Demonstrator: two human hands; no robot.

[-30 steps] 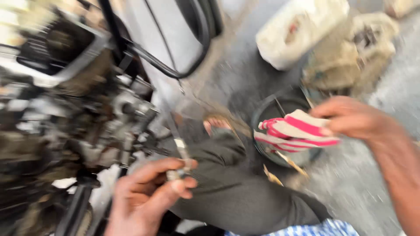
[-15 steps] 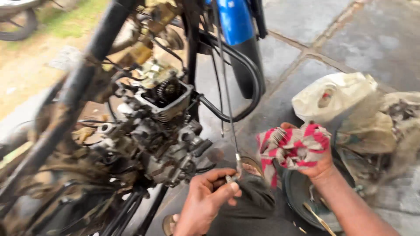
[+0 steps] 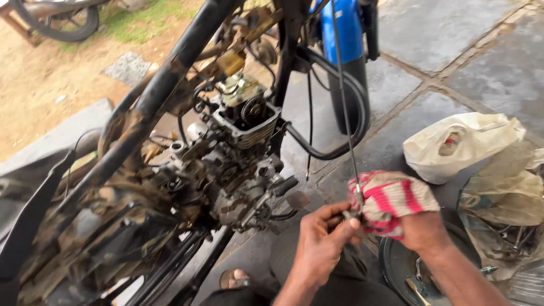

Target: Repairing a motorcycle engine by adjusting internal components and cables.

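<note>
Beside the stripped motorcycle frame (image 3: 164, 90), low over the paved floor (image 3: 453, 51), your left hand (image 3: 320, 246) pinches the lower end of a thin, stiff steel cable (image 3: 344, 107) between thumb and fingertips, fingers narrow and closed on it. Your right hand (image 3: 422, 229) is wrapped in a red-and-white striped cloth (image 3: 391, 201), soft and bunched, and presses it against the same cable end, just beside the left fingers; how the right fingers stand under the cloth you cannot tell. Cable runs straight up past the blue fork (image 3: 345, 39) and out of view. Engine block (image 3: 238, 164): bare grey cast metal, greasy, finned cylinder open at the top with a toothed sprocket showing inside. Frame tube: black, rusted, flaking. Dark round pan (image 3: 394, 266) lies under your right forearm and holds a few small metal parts. Crumpled cream plastic bag (image 3: 459, 144) and a grubby translucent bag (image 3: 507, 198) lie on the floor to the right, contents unclear.
</note>
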